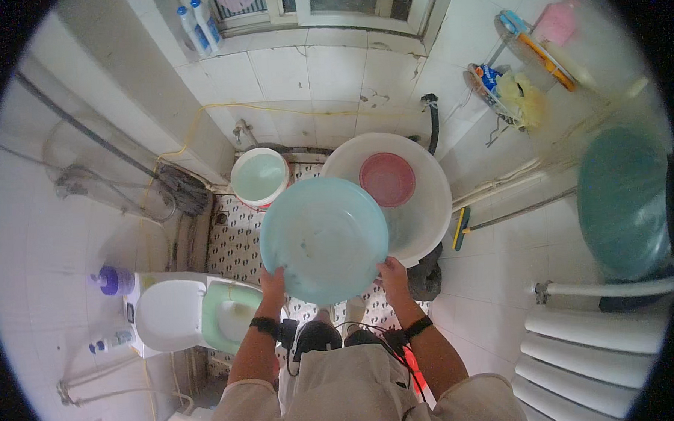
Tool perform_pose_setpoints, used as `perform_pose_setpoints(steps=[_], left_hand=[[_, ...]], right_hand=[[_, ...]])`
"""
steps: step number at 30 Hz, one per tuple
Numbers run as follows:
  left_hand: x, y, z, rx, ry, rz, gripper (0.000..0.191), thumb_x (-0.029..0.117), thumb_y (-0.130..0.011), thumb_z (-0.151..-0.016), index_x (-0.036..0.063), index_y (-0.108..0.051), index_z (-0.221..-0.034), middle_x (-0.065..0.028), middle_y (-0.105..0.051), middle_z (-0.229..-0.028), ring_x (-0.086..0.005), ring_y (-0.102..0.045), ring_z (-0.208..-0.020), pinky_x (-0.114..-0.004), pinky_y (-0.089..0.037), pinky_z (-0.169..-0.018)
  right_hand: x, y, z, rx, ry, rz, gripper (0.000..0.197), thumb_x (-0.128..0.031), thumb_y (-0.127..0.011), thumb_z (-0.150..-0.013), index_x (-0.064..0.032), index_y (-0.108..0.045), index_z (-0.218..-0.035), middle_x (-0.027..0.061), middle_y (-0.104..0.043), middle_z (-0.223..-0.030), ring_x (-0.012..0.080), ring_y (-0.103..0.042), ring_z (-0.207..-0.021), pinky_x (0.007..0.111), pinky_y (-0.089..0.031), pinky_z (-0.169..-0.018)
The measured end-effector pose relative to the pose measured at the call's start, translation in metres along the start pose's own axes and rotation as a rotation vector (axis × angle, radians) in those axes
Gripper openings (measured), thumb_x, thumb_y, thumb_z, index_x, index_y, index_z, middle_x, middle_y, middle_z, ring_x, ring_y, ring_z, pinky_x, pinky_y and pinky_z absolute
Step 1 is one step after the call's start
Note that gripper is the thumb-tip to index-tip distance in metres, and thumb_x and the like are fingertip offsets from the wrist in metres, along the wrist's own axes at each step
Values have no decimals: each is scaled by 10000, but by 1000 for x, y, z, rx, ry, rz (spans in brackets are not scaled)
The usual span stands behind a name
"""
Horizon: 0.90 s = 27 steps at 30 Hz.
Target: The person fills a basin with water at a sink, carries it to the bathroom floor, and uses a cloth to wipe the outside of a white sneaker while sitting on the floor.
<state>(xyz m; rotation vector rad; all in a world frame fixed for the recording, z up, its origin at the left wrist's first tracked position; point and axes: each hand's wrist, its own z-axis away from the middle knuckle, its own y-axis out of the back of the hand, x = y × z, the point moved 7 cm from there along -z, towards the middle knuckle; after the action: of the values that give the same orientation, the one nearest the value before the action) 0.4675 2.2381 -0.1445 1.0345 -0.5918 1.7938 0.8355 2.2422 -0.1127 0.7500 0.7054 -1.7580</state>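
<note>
A round pale-blue plastic basin [327, 239] is held out in front of me between both hands. My left hand [273, 284] grips its rim at the lower left, and my right hand [393, 273] grips the rim at the lower right. A few dark specks show on the basin's inside. Beyond it to the right stands a large white plastic tub [428, 229], with a small red basin [387, 180] inside. A white bucket [260, 177] of pale liquid stands past the basin's upper left edge. The held basin hides part of the tub.
At the left is a toilet [171, 313] with a green seat cover [211, 317]. Against the right wall lean a long-handled floor squeegee [462, 229] and a radiator [591, 346] is mounted nearer me. A dark bag [427, 277] sits beside the tub. A tap [242, 130] projects behind the bucket.
</note>
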Motion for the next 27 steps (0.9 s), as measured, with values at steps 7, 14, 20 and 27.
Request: perform_pose_setpoints(steps=[7, 14, 20, 27], left_hand=[[-17, -5, -125, 117, -24, -353, 553, 169, -680, -848, -9, -526, -1349, -171, -668, -1162, -316, -676, -973, -410, -540, -843], [7, -37, -173, 129, 14, -538, 486, 156, -665, -889, -48, -537, -1310, -211, -665, -1182, -327, -675, -1022, -419, -534, -862], [7, -33, -205, 184, -81, -472, 473, 113, -648, -916, -66, -510, -1332, -204, -661, -1179, -305, -670, -1016, -406, -534, -859], [21, -65, -200, 157, -37, -193, 508, 89, -600, -940, -42, -439, -1404, -192, -603, -1271, -321, -659, -1024, -407, -534, -889]], right_hand=[[1, -17, -82, 38, -86, -295, 404, -301, -659, -950, -85, -543, -1271, 103, -628, -1149, 293, -655, -975, 467, -588, -819], [6, 10, -171, 130, -104, -349, 381, -281, -591, -989, -81, -510, -1303, 116, -603, -1193, 325, -632, -1084, 526, -570, -874], [33, 31, -274, 129, -223, -459, 420, -272, -597, -981, -78, -458, -1326, 136, -526, -1269, 323, -557, -1198, 560, -487, -993], [40, 58, -369, 201, -154, -274, 502, -290, -594, -996, -80, -418, -1416, 137, -501, -1342, 284, -495, -1234, 547, -440, -1046]])
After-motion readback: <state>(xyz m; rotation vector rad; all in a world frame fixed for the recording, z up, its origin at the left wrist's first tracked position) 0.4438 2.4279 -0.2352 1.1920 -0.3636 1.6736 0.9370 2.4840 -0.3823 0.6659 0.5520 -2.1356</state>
